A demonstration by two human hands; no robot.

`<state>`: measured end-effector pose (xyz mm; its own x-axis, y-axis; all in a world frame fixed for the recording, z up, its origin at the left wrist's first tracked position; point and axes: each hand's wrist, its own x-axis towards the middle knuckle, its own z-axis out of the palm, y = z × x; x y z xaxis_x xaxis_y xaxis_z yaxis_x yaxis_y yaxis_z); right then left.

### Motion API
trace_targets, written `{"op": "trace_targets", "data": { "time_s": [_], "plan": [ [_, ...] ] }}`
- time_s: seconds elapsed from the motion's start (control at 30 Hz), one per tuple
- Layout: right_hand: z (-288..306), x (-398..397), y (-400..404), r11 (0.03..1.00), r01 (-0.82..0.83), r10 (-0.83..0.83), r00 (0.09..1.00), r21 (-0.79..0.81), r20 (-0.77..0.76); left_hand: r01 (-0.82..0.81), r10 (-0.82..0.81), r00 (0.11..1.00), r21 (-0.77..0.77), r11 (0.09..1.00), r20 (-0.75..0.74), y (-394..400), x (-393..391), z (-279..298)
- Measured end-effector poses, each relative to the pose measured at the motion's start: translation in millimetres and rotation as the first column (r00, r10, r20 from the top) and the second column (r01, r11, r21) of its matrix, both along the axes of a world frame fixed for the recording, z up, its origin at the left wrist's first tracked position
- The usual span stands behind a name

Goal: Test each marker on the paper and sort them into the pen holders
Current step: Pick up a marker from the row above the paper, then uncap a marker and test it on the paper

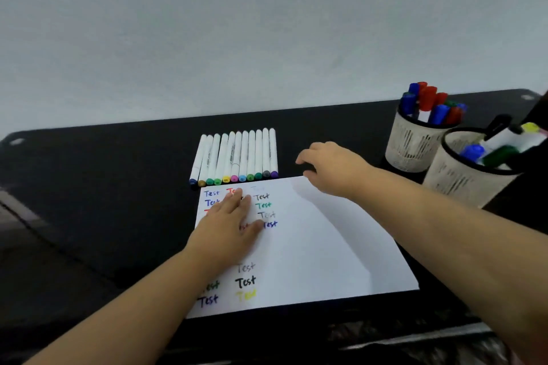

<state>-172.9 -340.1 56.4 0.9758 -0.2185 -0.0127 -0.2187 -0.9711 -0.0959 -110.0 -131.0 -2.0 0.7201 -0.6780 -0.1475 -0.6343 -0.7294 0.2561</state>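
Matt white paper (311,246) on a smooth black table (89,187); glossy plastic markers (237,157); perforated mesh pen holders (415,145).

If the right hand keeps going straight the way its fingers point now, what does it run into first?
Probably the purple-capped marker at the right end of the row of markers. The right hand points left toward it over bare table; its height above the table is unclear.

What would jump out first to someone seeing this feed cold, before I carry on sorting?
Probably the white paper mid-table, its left side covered in coloured "Test" scribbles, with the left hand pressed flat on them. Just behind it lies a neat row of white markers with coloured caps, and the right hand hovers beside that row, holding nothing. At far right, two mesh pen holders already bristle with markers.
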Motion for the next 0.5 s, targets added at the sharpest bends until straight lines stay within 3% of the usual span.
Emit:
{"op": "trace_targets", "data": {
  "time_s": [0.3,0.5],
  "plan": [
    [-26,57,-2,0.965,-0.189,0.156,0.971,-0.183,-0.180,0.019,-0.015,0.999,-0.091,0.996,0.050,3,7,-15],
    [-33,68,-9,0.958,-0.232,0.207,0.966,-0.171,-0.154,0.028,-0.023,0.998,-0.103,0.994,0.054,6,7,-16]
  ]
}}
